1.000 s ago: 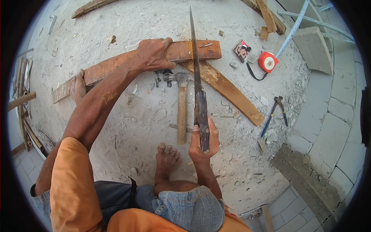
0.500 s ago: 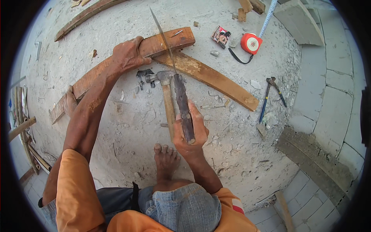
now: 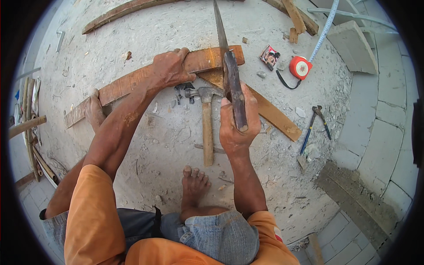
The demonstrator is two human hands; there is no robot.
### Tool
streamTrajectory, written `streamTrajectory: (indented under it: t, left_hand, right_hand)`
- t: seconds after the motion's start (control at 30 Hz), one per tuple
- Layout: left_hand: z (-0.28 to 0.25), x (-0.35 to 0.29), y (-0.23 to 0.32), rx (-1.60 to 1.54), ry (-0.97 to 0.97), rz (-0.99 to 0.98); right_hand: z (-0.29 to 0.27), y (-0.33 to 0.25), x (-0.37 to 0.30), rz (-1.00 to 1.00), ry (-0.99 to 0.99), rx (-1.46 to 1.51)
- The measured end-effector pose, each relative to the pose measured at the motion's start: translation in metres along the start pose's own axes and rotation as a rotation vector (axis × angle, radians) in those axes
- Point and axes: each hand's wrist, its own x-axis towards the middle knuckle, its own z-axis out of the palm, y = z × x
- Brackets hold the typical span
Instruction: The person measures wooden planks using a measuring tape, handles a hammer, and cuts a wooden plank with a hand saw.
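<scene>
A reddish-brown wooden plank (image 3: 128,81) lies slantwise on the ground. My left hand (image 3: 171,67) is closed over it near its right part, fingers on the far edge. My right hand (image 3: 240,126) grips the dark, worn handle of a handsaw (image 3: 219,27). Its blade, seen nearly edge-on, crosses the plank close to the right end; how deep the teeth sit cannot be made out. Under that end runs a second, lighter board (image 3: 276,115). My left foot (image 3: 94,112) presses against the plank's left part. A hammer (image 3: 207,128) lies between my hands, its head near the plank.
To the right lie a red tape measure (image 3: 300,68) with its blade drawn out, a small packet (image 3: 270,57) and pincers (image 3: 314,126) with blue handles. Another timber (image 3: 128,12) lies at the far side. Poles (image 3: 28,119) lie at the left, grey blocks (image 3: 353,46) at the right.
The handsaw has shifted away from me and tilted, its handle now nearer the plank. My left hand keeps its hold on the plank. The whole view has turned slightly.
</scene>
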Motion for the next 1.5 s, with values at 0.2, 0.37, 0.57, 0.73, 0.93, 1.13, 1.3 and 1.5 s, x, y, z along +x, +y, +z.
streamTrajectory:
  t: [0.2,0.37,0.57,0.73,0.93,1.13,1.3,1.5]
  left_hand:
    - [0.004,-0.003,-0.007,-0.017,0.047,0.066]
    - [0.005,-0.008,-0.008,-0.032,0.094,0.077]
    - [0.007,-0.008,-0.008,-0.023,0.108,0.106]
    - [0.006,-0.008,-0.007,-0.010,0.128,0.099]
    - [0.006,-0.010,-0.008,0.010,0.105,0.093]
    - [0.005,0.001,-0.001,-0.013,-0.019,0.062]
    - [0.015,-0.004,-0.012,0.018,0.112,0.124]
    - [0.020,-0.004,-0.012,0.018,0.100,0.077]
  right_hand:
    - [0.044,0.015,0.044,0.004,-0.020,0.037]
    - [0.057,0.020,0.048,0.087,-0.048,0.027]
    - [0.063,0.025,0.045,0.113,-0.043,-0.003]
    - [0.062,0.033,0.038,0.096,-0.007,-0.008]
    - [0.059,0.033,0.033,0.086,-0.013,0.007]
    - [0.034,0.036,-0.005,0.004,-0.029,-0.177]
    - [-0.028,0.030,-0.107,0.030,-0.054,-0.143]
    - [-0.019,0.021,-0.051,-0.025,0.028,-0.112]
